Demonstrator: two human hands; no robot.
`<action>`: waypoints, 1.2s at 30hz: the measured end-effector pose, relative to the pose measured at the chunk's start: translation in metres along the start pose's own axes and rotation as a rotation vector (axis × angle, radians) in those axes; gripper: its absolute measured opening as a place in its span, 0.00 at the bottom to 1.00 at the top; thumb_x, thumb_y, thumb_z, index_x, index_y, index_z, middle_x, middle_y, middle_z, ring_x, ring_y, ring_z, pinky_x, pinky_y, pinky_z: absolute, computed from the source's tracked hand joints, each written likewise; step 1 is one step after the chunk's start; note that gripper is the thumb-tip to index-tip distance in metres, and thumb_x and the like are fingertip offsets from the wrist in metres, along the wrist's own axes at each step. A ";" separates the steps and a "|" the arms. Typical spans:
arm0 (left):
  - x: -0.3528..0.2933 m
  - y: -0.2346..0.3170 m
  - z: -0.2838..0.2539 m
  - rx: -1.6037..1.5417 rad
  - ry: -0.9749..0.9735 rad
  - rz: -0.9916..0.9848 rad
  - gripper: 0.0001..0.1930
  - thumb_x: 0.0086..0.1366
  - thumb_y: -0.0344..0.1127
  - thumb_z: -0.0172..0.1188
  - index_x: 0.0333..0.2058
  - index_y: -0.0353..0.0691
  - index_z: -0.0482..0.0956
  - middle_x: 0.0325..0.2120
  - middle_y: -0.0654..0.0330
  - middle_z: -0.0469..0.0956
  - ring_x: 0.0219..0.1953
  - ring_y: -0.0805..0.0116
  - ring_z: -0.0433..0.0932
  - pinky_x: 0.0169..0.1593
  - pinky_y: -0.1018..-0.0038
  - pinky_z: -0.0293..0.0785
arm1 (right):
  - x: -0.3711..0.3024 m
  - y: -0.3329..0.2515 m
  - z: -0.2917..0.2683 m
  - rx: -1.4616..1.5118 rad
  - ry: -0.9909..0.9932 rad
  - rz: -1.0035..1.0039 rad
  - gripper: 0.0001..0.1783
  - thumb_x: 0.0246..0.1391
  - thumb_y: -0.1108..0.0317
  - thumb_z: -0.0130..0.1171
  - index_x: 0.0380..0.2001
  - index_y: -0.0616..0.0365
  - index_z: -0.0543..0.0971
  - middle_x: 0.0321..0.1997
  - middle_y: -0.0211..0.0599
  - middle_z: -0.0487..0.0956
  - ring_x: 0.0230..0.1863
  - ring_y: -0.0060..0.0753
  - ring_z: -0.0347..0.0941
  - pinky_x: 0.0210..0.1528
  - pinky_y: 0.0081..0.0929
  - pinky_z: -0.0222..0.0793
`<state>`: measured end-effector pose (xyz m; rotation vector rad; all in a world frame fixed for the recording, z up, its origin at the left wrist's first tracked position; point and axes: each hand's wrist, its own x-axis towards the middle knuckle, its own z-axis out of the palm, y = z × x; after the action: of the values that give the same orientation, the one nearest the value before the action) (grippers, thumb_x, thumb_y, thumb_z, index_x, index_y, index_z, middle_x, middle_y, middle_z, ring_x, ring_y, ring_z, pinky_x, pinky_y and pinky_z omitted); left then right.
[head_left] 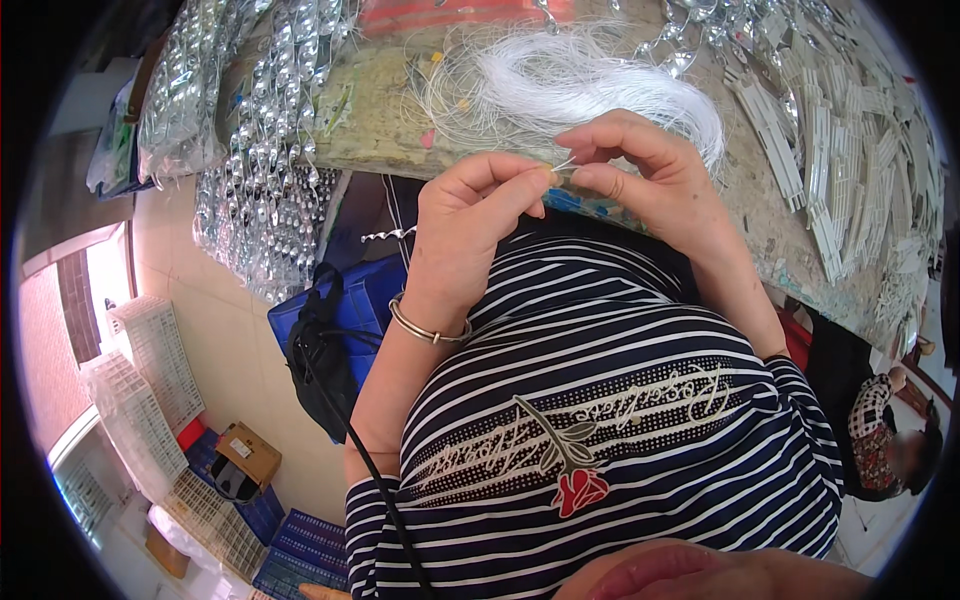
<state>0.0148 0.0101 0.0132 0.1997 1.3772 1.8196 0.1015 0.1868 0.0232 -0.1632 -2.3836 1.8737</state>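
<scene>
My left hand is closed in a pinch, thumb against forefinger, at the near edge of the table. A short piece of thin white cord sticks out from its fingertips. My right hand meets it from the other side, its curled fingers and thumb around the cord's other end; the exact grip is partly hidden. Just beyond both hands lies a loose bundle of white cord, with fine strands spread to its left. A twisted silver strip shows beside my left wrist, below the table edge.
Shiny twisted silver strips hang over the worn table at left. White flat strips pile up at right. A blue bag sits below. White crates and a cardboard box stand on the floor. Another person is at far right.
</scene>
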 end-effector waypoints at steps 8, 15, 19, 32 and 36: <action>-0.001 -0.002 -0.001 -0.014 -0.024 0.000 0.06 0.58 0.30 0.60 0.33 0.36 0.79 0.22 0.66 0.76 0.19 0.89 0.61 0.21 0.90 0.52 | 0.000 -0.001 0.000 0.105 -0.031 0.077 0.11 0.51 0.76 0.57 0.39 0.61 0.79 0.36 0.29 0.75 0.40 0.20 0.71 0.41 0.16 0.68; 0.000 -0.003 -0.002 -0.014 -0.022 0.014 0.06 0.58 0.30 0.60 0.34 0.35 0.79 0.22 0.66 0.76 0.21 0.87 0.65 0.24 0.90 0.55 | -0.001 0.000 0.001 0.103 -0.014 0.018 0.10 0.48 0.71 0.62 0.37 0.56 0.81 0.32 0.26 0.76 0.34 0.17 0.70 0.40 0.16 0.65; -0.001 -0.004 -0.002 -0.028 -0.033 0.032 0.06 0.58 0.30 0.61 0.34 0.35 0.79 0.23 0.66 0.76 0.23 0.86 0.67 0.25 0.89 0.57 | 0.000 -0.004 0.000 0.098 -0.048 0.028 0.13 0.47 0.76 0.60 0.39 0.60 0.79 0.34 0.29 0.75 0.37 0.20 0.69 0.42 0.17 0.65; 0.001 -0.006 -0.003 -0.008 -0.017 0.005 0.06 0.57 0.29 0.60 0.33 0.36 0.79 0.21 0.66 0.76 0.20 0.88 0.64 0.22 0.90 0.54 | 0.001 -0.002 0.000 -0.006 -0.008 -0.009 0.08 0.50 0.76 0.58 0.35 0.61 0.80 0.33 0.30 0.76 0.35 0.20 0.71 0.38 0.17 0.66; 0.000 -0.003 -0.003 0.010 -0.016 0.000 0.06 0.57 0.29 0.61 0.33 0.35 0.80 0.22 0.66 0.77 0.21 0.88 0.66 0.23 0.90 0.56 | 0.000 -0.005 0.000 -0.080 0.010 -0.074 0.04 0.50 0.76 0.57 0.31 0.62 0.78 0.32 0.31 0.75 0.35 0.22 0.70 0.38 0.18 0.66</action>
<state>0.0147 0.0081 0.0097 0.2194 1.3753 1.8076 0.1011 0.1856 0.0280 -0.0886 -2.4239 1.7437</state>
